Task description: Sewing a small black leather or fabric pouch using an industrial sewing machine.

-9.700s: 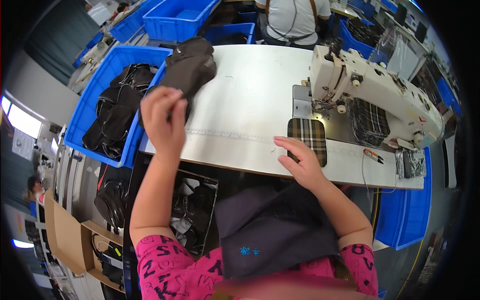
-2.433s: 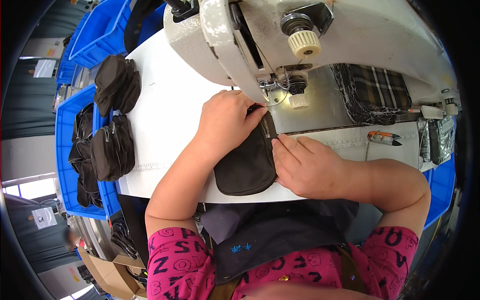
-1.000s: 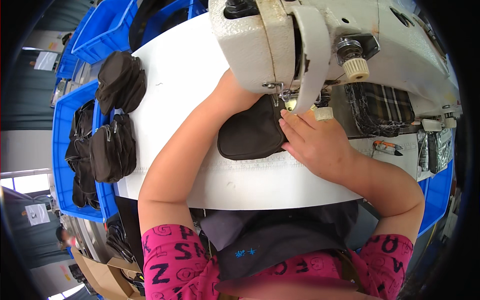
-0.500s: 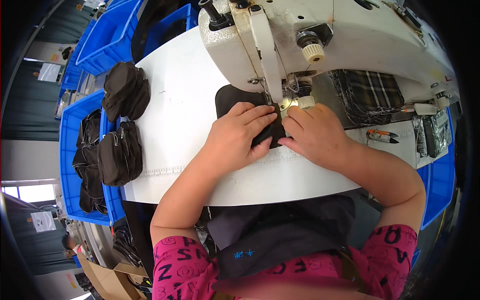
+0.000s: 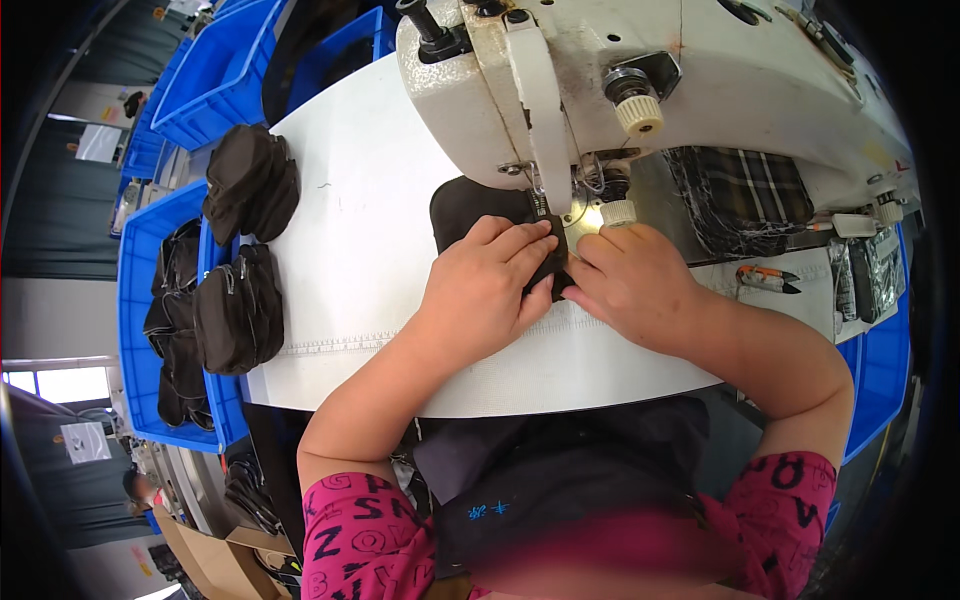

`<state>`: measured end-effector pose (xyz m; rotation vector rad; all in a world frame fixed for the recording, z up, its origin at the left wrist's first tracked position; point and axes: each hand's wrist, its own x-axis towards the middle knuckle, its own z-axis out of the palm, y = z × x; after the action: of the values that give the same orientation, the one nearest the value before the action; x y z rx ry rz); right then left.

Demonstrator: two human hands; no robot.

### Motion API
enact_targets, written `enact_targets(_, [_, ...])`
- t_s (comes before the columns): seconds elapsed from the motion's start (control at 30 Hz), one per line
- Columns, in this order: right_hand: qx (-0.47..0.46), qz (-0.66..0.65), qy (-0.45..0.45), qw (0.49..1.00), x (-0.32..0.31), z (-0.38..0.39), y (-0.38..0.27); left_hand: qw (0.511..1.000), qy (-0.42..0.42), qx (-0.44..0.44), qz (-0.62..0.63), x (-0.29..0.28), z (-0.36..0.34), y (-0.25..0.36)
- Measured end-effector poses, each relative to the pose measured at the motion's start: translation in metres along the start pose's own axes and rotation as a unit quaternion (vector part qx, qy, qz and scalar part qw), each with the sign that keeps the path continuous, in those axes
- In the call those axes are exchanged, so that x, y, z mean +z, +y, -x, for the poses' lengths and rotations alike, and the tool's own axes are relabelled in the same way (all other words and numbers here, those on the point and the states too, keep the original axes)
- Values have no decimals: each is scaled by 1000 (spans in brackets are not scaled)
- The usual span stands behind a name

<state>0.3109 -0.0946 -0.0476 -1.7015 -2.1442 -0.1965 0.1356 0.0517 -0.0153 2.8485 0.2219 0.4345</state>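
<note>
A piece of dark fabric (image 5: 462,208) with a zipper strip (image 5: 541,204) lies on the white sewing table, its far end under the needle area of a sewing machine (image 5: 560,110). My left hand (image 5: 490,285) lies over the fabric's near part, fingers pressed together beside the zipper and thumb curled against the near edge. Close to its right, my right hand (image 5: 635,285) pinches the fabric's right edge with bent fingers. Its fingertips are just below the machine's light-coloured knob (image 5: 618,212). Part of the fabric is hidden beneath both hands.
Dark zippered pouches (image 5: 240,310) are piled at the table's left, by a blue bin (image 5: 140,320) holding more. Plaid fabric pieces (image 5: 745,195) lie under the machine arm. Orange-and-black thread snips (image 5: 768,278) rest at right. A ruler strip (image 5: 340,343) runs along the table.
My left thumb has moved in closer to its fingers, and the fabric's near edge is drawn in between the hands. My right hand stays on the right edge; the view has shifted slightly.
</note>
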Motion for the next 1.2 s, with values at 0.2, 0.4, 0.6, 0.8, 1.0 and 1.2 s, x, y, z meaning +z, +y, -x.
enact_targets(0.2, [8,5,1,1000,0,-2,0,1000,9,7,2,2,-7,-6])
enact_targets(0.4, [32,-10,-3,999,1,-6,-2,999,20,4,27,4,-10,-21])
enact_targets(0.6, [21,-41,-21,999,-4,-3,2,999,22,12,44,3,-9,-23])
enact_targets(0.8, [12,-42,-17,999,-3,-2,2,999,12,-5,46,5,-10,-22])
enact_targets(1.0, [30,-33,-23,999,-2,-5,3,999,25,-15,40,8,-13,-26])
enact_targets(1.2, [58,-29,-37,997,-4,-7,3,998,9,-9,54,0,-16,-32])
